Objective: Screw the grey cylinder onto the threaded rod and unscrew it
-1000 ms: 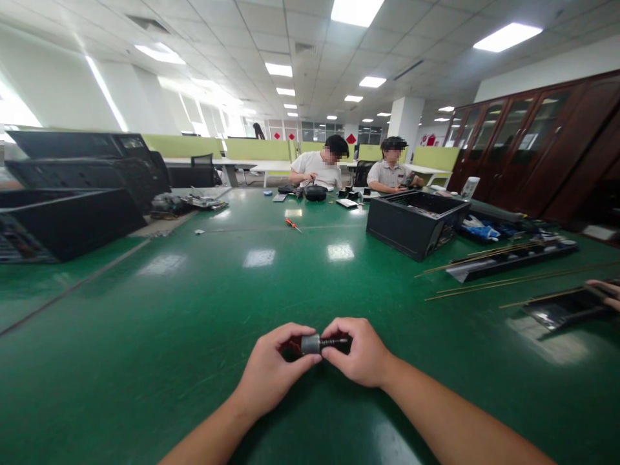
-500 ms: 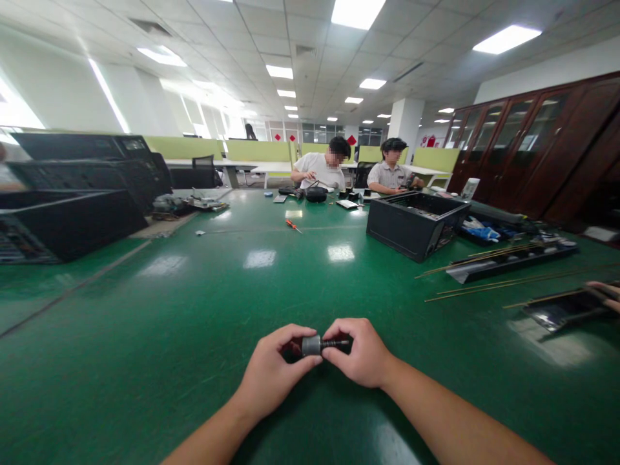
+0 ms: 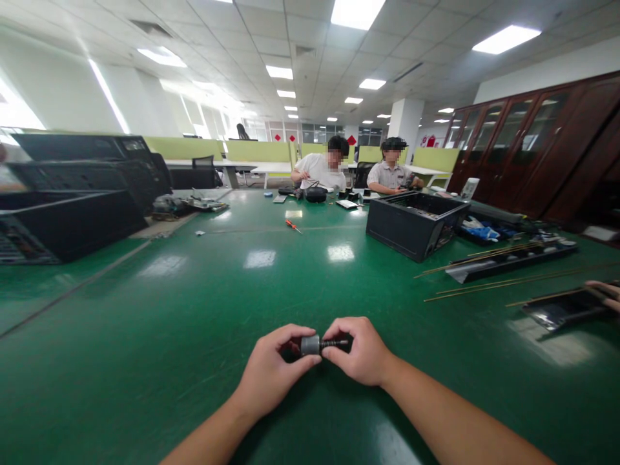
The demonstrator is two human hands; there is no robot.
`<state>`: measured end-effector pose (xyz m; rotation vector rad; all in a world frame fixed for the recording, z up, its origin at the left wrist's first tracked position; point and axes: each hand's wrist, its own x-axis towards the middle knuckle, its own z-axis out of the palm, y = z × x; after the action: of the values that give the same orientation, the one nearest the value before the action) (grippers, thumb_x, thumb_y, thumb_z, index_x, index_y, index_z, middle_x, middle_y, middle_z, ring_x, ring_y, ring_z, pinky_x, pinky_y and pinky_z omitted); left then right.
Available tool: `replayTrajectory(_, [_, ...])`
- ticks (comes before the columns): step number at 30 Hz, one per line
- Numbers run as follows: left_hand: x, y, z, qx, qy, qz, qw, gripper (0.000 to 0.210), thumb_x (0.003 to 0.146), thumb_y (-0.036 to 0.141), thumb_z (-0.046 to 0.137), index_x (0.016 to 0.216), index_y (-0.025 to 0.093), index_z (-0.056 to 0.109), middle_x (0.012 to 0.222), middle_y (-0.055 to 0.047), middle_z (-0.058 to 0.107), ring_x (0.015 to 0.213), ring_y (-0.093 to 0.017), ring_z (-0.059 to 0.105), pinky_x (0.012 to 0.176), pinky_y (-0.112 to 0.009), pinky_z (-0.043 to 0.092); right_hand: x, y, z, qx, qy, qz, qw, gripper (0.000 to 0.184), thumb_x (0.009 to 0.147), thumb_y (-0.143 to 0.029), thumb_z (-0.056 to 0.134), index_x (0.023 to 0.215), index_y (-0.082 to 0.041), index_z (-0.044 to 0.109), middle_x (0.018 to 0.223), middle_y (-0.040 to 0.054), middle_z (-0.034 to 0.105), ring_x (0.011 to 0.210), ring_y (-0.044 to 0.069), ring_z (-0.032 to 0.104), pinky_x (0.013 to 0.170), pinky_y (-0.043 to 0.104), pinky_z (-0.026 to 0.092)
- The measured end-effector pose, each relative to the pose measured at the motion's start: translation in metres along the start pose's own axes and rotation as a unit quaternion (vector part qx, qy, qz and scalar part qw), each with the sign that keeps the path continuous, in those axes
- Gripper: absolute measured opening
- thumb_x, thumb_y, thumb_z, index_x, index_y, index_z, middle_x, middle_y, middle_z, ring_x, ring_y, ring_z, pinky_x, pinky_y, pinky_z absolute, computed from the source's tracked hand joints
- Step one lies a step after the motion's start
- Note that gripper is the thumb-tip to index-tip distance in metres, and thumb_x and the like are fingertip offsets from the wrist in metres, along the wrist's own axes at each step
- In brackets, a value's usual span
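Green table (image 3: 194, 310): super shiny, seam running across it
Left edge: big black computer case (image 3: 97, 226), random metal bits (image 3: 203, 201) near the far left corner
Far edge: person in white (image 3: 317, 169) and person in grey (image 3: 385, 175), black pouch (image 3: 316, 194) by the first
Screwdriver (image 3: 292, 225): orange handle, closer to the far edge
Right side: another black case (image 3: 402, 226), brass rods (image 3: 455, 295) toward the right edge
Beyond: dark wood cabinets (image 3: 527, 145)

Glossy green tabletop (image 3: 194, 303): dark open-topped boxy case (image 3: 92, 223) on left, small orange-handled screwdriver (image 3: 291, 225) mid-table, black open-topped rectangular case (image 3: 397, 229) to its right, thin straight brass-coloured rods (image 3: 477, 290) further right.
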<state>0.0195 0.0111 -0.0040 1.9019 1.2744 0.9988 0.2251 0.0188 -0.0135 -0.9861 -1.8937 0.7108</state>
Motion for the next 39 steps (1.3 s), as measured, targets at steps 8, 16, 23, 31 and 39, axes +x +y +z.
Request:
replayTrajectory(8, [0.0,0.002,0.0,0.011,0.005,0.001,1.0,0.028,0.071,0.03,0.077,0.098,0.022,0.072,0.092,-0.003,0.073,0.082,-0.021,0.068,0.076,-0.032,0.053,0.0004,-0.0007,-0.0016,-0.007,-0.007,0.002,1.0,0.004,0.073,-0.02,0.07,0.078,-0.019,0.071,0.073,0.0007,0.071,0.066,0.016,0.064,0.064,0.025,0.046])
replayTrajectory(16, [-0.0002,0.0047,-0.0014,0.001,0.008,-0.009,1.0,0.029,0.07,0.03,0.078,0.097,0.021,0.073,0.09,-0.003,0.073,0.08,-0.02,0.068,0.075,-0.031,0.052,0.0009,0.0012,-0.002,-0.007,-0.009,0.005,1.0,0.005,0.073,-0.02,0.071,0.078,-0.019,0.072,0.073,0.0007,0.071,0.067,0.016,0.064,0.064,0.025,0.046])
replayTrajectory(23, [0.0004,0.0008,-0.0012,-0.007,0.007,-0.007,1.0,0.03,0.071,0.031,0.078,0.099,0.021,0.072,0.092,-0.003,0.073,0.081,-0.02,0.068,0.076,-0.031,0.052,0.0007,0.0009,-0.0018,-0.001,-0.004,0.005,1.0,0.005,0.073,-0.019,0.071,0.078,-0.019,0.072,0.072,0.0005,0.071,0.066,0.016,0.064,0.064,0.024,0.046])
replayTrajectory(31, [-0.0003,0.0038,-0.0015,-0.011,0.01,-0.002,1.0,0.03,0.071,0.031,0.078,0.098,0.021,0.072,0.094,-0.004,0.074,0.086,-0.022,0.069,0.079,-0.032,0.053,0.0012,0.0007,-0.0021,0.008,-0.004,0.011,1.0,0.006,0.074,-0.021,0.071,0.079,-0.019,0.072,0.074,0.0009,0.072,0.068,0.016,0.065,0.064,0.025,0.047])
replayTrajectory(39, [0.0016,0.0026,-0.002,0.002,0.012,0.002,1.0,0.03,0.07,0.031,0.079,0.098,0.022,0.073,0.094,-0.003,0.074,0.086,-0.021,0.068,0.079,-0.032,0.053,0.0009,0.0014,-0.0025,0.01,-0.005,0.014,1.0,0.006,0.074,-0.02,0.071,0.079,-0.019,0.072,0.074,0.001,0.072,0.068,0.016,0.065,0.065,0.025,0.047])
